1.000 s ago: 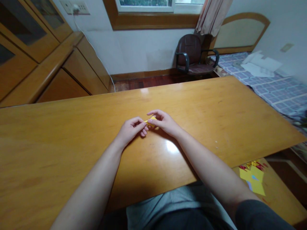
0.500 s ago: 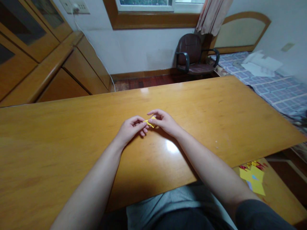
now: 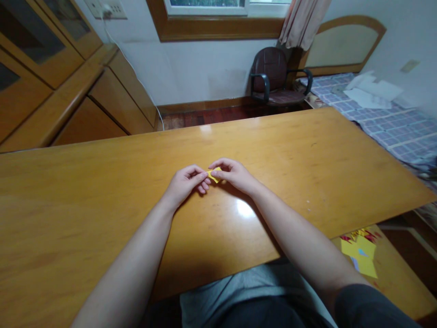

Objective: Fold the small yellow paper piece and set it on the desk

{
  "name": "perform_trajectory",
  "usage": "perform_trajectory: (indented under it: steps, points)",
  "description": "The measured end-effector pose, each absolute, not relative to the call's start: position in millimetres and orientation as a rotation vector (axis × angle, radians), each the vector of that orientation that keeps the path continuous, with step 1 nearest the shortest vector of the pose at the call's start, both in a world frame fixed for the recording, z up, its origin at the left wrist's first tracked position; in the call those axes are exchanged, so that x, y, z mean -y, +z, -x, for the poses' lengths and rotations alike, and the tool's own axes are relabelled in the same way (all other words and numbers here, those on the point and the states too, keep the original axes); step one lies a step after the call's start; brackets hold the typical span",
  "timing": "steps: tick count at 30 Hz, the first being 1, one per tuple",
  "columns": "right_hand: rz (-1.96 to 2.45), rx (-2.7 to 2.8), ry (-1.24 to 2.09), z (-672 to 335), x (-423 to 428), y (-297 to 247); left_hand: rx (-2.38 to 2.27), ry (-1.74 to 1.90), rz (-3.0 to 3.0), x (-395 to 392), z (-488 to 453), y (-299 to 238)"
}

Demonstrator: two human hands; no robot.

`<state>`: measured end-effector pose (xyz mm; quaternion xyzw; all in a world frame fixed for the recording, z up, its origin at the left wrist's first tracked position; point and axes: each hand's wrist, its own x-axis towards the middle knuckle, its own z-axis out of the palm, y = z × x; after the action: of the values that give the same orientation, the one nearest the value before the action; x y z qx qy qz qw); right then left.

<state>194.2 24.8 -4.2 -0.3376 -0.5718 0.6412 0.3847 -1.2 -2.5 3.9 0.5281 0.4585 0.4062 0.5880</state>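
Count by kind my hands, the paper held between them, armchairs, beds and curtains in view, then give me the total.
Left hand and right hand: 2
Held yellow paper piece: 1
Maroon armchair: 1
Bed: 1
Pink curtain: 1
Total: 6

So the outfit is pretty basic: a charcoal short sleeve on the right arm, with a plain rounded hem around the elbow, looks kinda loose. Both forearms are bare from there down, slim and tapering into narrow wrists, and the left hand and right hand are bare too. Down at the lap there's pale grey cloth, slightly bluish, with soft creases; can't tell if it's shorts or trousers. Then a darker fabric bunches up at the bottom edge, too dim to make out.
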Motion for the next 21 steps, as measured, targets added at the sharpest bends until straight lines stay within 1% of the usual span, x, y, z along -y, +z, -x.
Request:
perform_trajectory:
  steps: [5, 13, 21]
  points:
    - [0.919, 1.524, 1.619, -194.2, -20.8, -1.9, -1.1, 0.948, -1.218, 0.2, 0.7, 1.8]
    - [0.879, 1.361, 1.705, -189.6, -20.2, -2.0, -1.083, 0.951, -1.175, -1.8, 0.5, -1.5]
    - [0.897, 1.427, 1.679, -191.6, -20.2, -3.5, -1.072, 0.981, -1.19, -2.5, 2.3, -3.9]
